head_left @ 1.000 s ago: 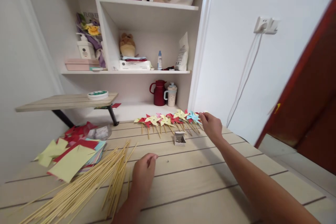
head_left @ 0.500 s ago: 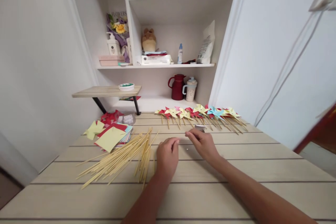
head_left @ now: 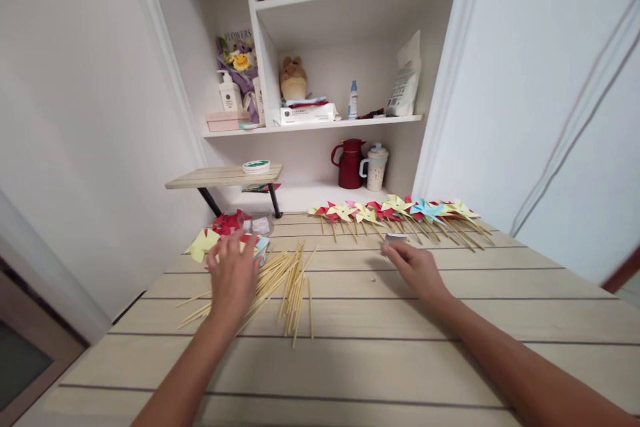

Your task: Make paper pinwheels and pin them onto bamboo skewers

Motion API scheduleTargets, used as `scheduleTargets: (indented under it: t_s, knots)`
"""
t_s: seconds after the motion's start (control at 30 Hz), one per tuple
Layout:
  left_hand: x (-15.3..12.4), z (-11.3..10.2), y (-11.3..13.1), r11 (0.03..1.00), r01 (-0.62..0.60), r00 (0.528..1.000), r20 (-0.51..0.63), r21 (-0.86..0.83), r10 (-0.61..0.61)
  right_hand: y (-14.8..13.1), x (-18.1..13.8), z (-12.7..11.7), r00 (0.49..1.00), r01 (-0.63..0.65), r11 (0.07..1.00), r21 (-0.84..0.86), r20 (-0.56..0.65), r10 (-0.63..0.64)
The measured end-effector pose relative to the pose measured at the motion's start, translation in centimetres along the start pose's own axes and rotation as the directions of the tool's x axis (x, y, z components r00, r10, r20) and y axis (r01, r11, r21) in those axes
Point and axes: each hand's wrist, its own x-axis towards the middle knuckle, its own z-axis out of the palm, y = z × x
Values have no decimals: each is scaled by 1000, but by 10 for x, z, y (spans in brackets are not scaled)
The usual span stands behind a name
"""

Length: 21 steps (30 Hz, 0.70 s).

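My left hand (head_left: 231, 273) is over the stack of coloured square paper (head_left: 262, 248), fingers spread and reaching across it; the hand hides most of the stack. Beside and partly under that forearm lies a loose pile of thin wooden sticks (head_left: 296, 290). My right hand (head_left: 414, 270) has thumb and fingers pressed together at the near edge of a small grey object (head_left: 396, 238). Whether the fingertips hold anything is too small to make out. A tiny shiny bit (head_left: 373, 279) lies on the tabletop to the left of my right hand.
A row of paper pinwheels on sticks (head_left: 397, 205) lies along the table's back. Folded yellow paper (head_left: 202, 245), red paper pieces (head_left: 230, 221) and a clear container (head_left: 258, 226) sit back left, near a small raised shelf (head_left: 220, 177). Behind stand a red jug (head_left: 351, 165) and a cup (head_left: 377, 168).
My left hand has moved left from the middle of the table to the paper stack, its fingers opening. My right hand has shifted slightly right, close to the grey object. The view has turned a little.
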Motion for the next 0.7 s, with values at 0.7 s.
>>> scheduleTargets:
  t_s: [0.7]
  knots:
    - [0, 19, -64, 976, 211, 915, 362, -54, -178, -2, 0, 0, 997, -12, 1000, 7, 75, 11]
